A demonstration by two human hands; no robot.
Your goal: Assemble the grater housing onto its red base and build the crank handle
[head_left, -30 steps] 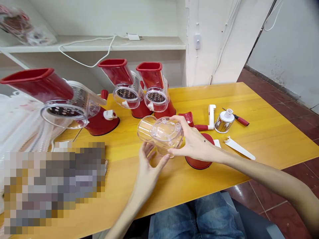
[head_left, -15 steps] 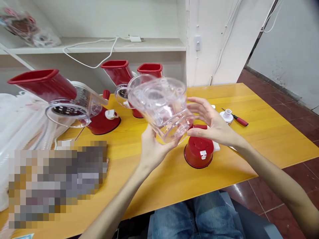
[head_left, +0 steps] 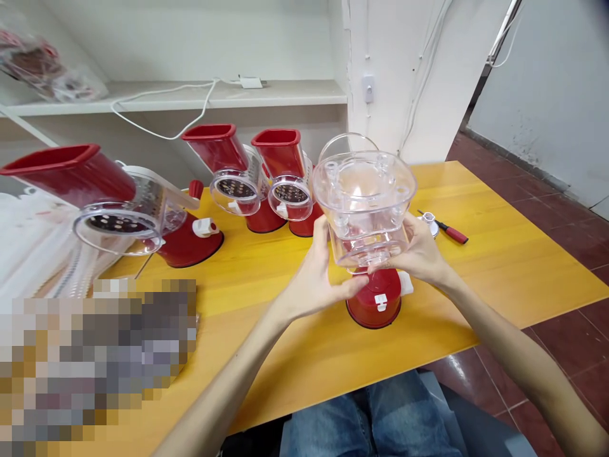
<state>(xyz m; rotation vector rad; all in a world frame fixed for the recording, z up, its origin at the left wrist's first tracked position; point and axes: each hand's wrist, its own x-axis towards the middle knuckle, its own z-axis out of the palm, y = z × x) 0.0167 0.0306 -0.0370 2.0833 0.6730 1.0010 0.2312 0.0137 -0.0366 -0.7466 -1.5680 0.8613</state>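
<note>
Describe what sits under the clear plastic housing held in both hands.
A red base with a white tab stands on the yellow table below the housing. Its top is covered by the housing and fingers, so contact cannot be seen.

Three assembled red graters (head_left: 228, 158) on yellow table (head_left: 499, 254), red-handled screwdriver (head_left: 454, 233) (far right), white cable (head_left: 162, 137) on shelf (head_left: 285, 95)
</note>
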